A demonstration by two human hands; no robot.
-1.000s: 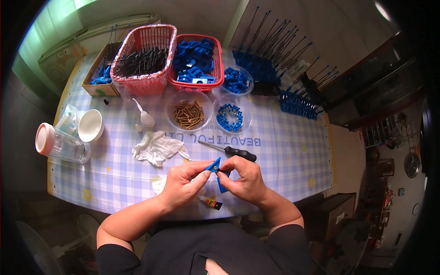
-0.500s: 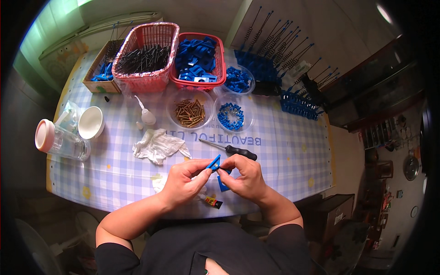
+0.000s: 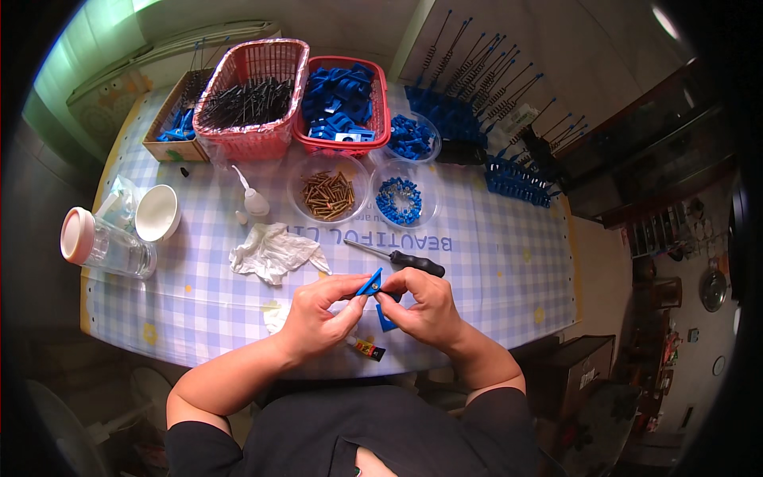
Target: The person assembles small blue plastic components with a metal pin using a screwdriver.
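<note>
Seen from the head camera, a person seated at a checked blue-and-white surface works a small blue plastic piece between both hands. The left hand pinches the piece's upper end between thumb and fingertips, fingers curled tight around it; the right hand is likewise closed on it from the other side, with a second blue part showing just below the fingers. The piece is held above the near edge of the surface, in front of the person's chest.

Just beyond the hands lies a black-handled screwdriver, with a crumpled white cloth to its left. A small glue tube rests under the hands near the edge. Farther back stand a clear bowl of brass screws and a clear bowl of blue rings, then a red basket of black springs and a red basket of blue parts. At far left, a clear jar with a pink lid lies on its side beside a white cup.
</note>
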